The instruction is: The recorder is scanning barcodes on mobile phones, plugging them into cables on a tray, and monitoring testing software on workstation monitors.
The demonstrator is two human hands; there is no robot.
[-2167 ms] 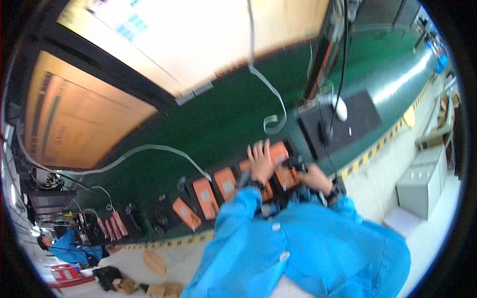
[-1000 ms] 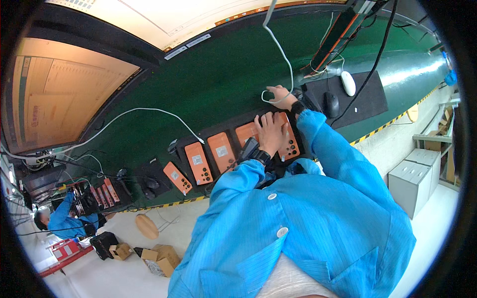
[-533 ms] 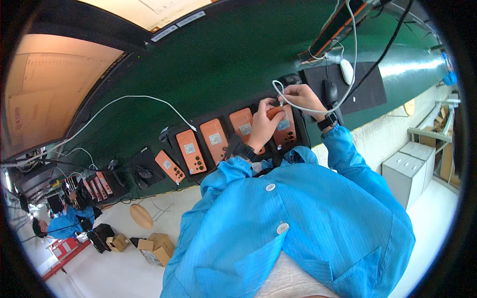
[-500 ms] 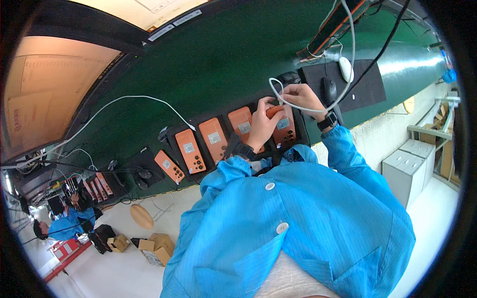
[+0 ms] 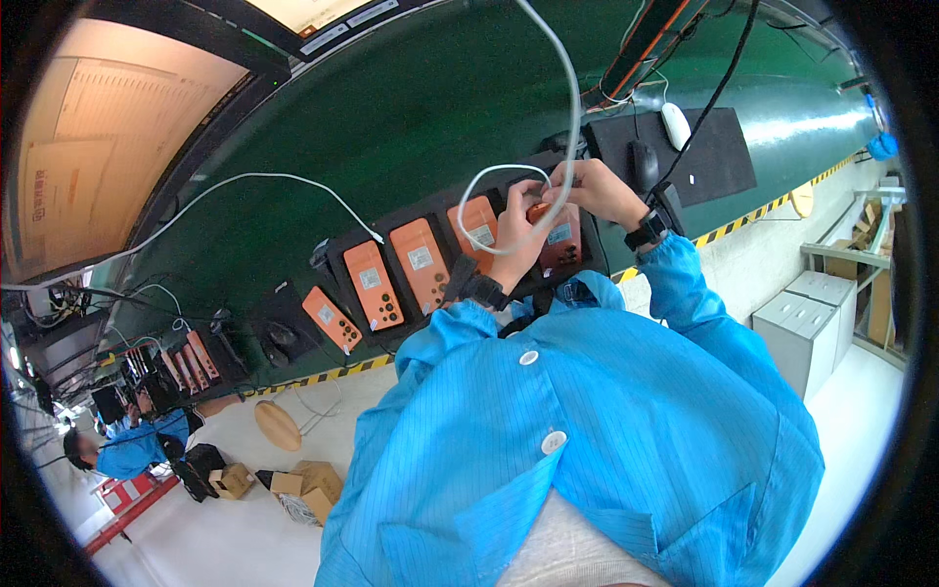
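Note:
My left hand (image 5: 515, 235) is closed around a small orange phone (image 5: 535, 211), tilted up and mostly covered by the fingers. My right hand (image 5: 600, 193) pinches at the phone's upper edge, where a white cable (image 5: 492, 172) runs into the fingers. The cable's plug is hidden there. The cable loops in front of both hands. Beneath them lies another orange phone (image 5: 561, 247) on a dark tray. To the left, more orange phones (image 5: 420, 258) lie back side up in a row, each with a white label and dark camera lenses.
A second white cable (image 5: 293, 178) ends beside the row. Monitors (image 5: 108, 147) stand at the upper left. A white mouse (image 5: 675, 126) and a black mouse (image 5: 644, 168) lie on a dark mat (image 5: 719, 152). Cabinets (image 5: 804, 323) stand right. Another person (image 5: 147, 440) works at far left.
The white cable's loop has swung left and now hangs across my left hand. Both hands stay together at the phone, nearly in the same place.

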